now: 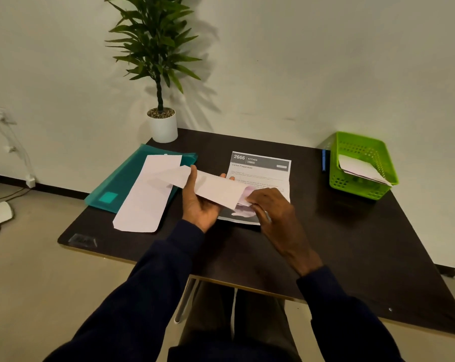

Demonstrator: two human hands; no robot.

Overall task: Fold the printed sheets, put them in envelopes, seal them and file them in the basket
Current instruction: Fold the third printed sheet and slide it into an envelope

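1. The left hand (200, 202) gripped a long white envelope (216, 188) from below, the thumb curled over its upper edge and the fingers wrapped beneath it.
2. The right hand (273, 205) pinched a folded sheet (244, 198) between its fingertips, right at the envelope's near end; only a small pinkish part of that sheet showed past the envelope's edge.
3. The envelope was held tilted, above the table (325, 244) and over a flat printed sheet (263, 171) with a dark header reading "2666 KITCHEN".
4. To the left, spare envelopes (148, 197) lay across a teal folder (116, 189), which overhung the table's left edge.
5. A green basket (357, 188) stood at the table's right side, well apart from the hands, with white filed envelopes (359, 168) leaning inside it; a blue pen (323, 159) lay just beside its left wall.
6. A potted plant (155, 48) in a white pot (162, 128) stood at the table's far left corner against a pale wall; cables ran down the wall at the left to a beige floor.
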